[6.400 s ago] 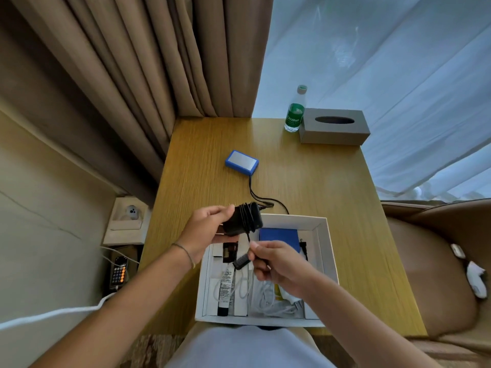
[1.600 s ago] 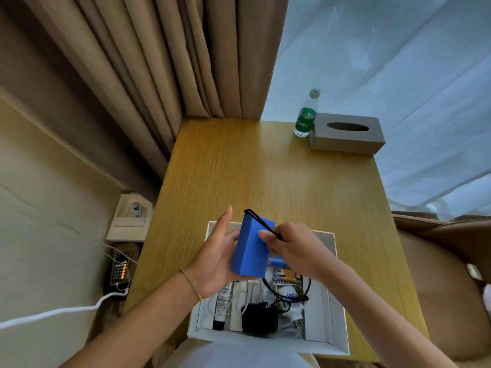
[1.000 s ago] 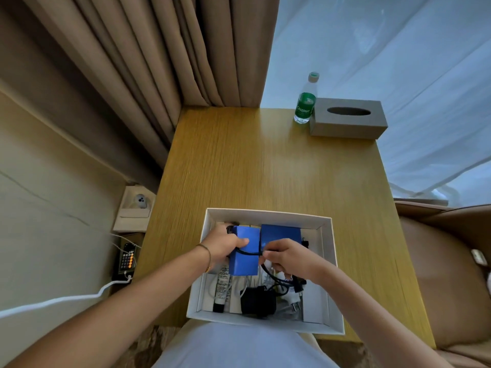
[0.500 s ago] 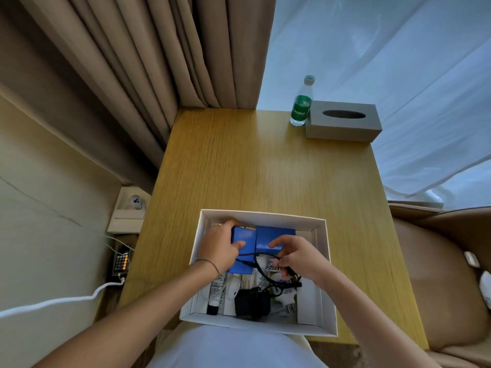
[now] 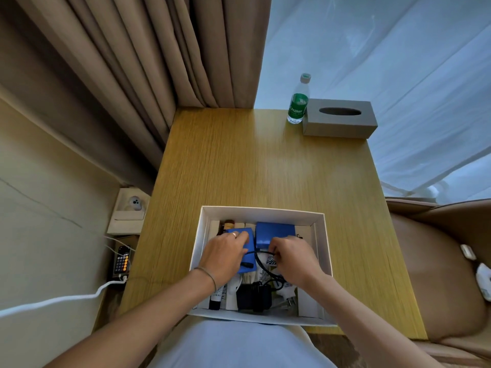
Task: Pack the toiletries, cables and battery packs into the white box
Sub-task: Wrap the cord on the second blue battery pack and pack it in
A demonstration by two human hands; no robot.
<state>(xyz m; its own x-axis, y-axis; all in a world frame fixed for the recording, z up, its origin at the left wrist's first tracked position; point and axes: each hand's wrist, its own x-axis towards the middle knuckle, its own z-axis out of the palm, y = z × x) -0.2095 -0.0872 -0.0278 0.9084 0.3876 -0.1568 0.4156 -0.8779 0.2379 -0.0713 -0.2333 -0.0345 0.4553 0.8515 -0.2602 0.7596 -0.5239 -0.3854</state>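
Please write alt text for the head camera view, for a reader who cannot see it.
Both hands reach into a white box on a wooden table: the left hand rests on a blue battery pack, the right hand pinches its black cable.

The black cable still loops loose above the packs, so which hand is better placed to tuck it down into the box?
Probably the right hand: it already pinches the black cable. The left hand rests on the left blue pack.
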